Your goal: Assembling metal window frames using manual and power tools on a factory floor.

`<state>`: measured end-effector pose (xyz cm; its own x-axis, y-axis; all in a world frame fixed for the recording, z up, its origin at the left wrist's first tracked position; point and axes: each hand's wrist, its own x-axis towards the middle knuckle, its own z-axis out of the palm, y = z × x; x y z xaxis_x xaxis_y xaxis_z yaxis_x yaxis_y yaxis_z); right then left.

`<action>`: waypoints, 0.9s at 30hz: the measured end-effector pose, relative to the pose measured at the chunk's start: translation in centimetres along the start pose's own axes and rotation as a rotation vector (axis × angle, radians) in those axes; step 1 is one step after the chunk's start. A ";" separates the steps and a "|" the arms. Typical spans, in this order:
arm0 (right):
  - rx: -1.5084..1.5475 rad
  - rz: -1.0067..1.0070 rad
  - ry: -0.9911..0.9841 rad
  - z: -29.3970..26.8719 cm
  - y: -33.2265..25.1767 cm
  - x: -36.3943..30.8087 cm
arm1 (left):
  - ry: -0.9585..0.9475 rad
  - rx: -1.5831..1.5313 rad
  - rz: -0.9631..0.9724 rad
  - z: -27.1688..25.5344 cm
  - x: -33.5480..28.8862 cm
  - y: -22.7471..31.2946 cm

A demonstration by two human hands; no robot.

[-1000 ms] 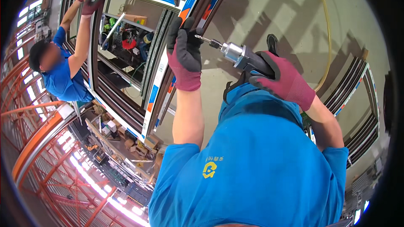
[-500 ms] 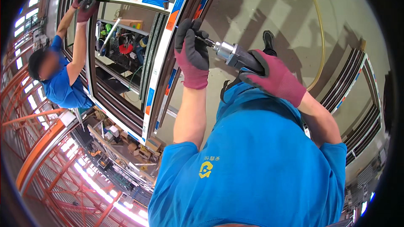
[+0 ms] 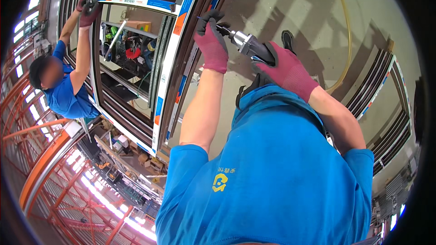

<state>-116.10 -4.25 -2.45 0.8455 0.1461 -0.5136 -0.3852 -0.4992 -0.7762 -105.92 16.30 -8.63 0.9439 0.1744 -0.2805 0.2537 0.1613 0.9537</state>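
My right hand (image 3: 288, 70), in a maroon and dark grey glove, is closed round the dark body of a drill (image 3: 247, 44) with a silver front housing. The drill points up and left toward a brown window frame (image 3: 193, 29) with white, blue and orange film. My left hand (image 3: 212, 43), gloved alike, is closed about the drill's thin front end, beside the frame's near edge. A slim tip shows past its fingers, close to the frame; whether it touches cannot be told.
A co-worker (image 3: 68, 81) in blue holds the frame's far side with both gloved hands. Below the frame is a shelf (image 3: 131, 54) with tools. A yellow hose (image 3: 349, 31) lies on the floor at right, near another stack of frames (image 3: 368, 86).
Both my hands and the drill have moved slightly up, away from my body, and closer to the frame. The drill's tip now shows past my left fingers.
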 end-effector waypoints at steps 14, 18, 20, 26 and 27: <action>-0.077 -0.020 -0.059 -0.5 -0.1 3.0 | -0.139 0.334 -0.037 -0.8 -0.3 5.1; -0.069 -0.041 -0.061 -1.2 0.0 3.4 | 0.139 0.885 0.313 -4.5 -0.8 10.9; -0.064 -0.034 -0.086 -1.0 -0.4 3.2 | 0.108 0.601 0.300 -7.0 2.7 12.2; -0.137 -0.073 0.000 -0.3 -0.6 3.0 | 0.013 0.619 -0.193 -8.9 8.3 10.4; -0.113 -0.082 -0.002 -0.5 -0.8 2.8 | 0.031 0.686 -0.227 -8.6 8.3 10.6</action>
<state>-113.20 -3.91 -3.12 0.8717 0.1919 -0.4508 -0.2704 -0.5789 -0.7692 -97.24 27.85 -1.78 0.8482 0.2382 -0.4731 0.5281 -0.4475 0.7217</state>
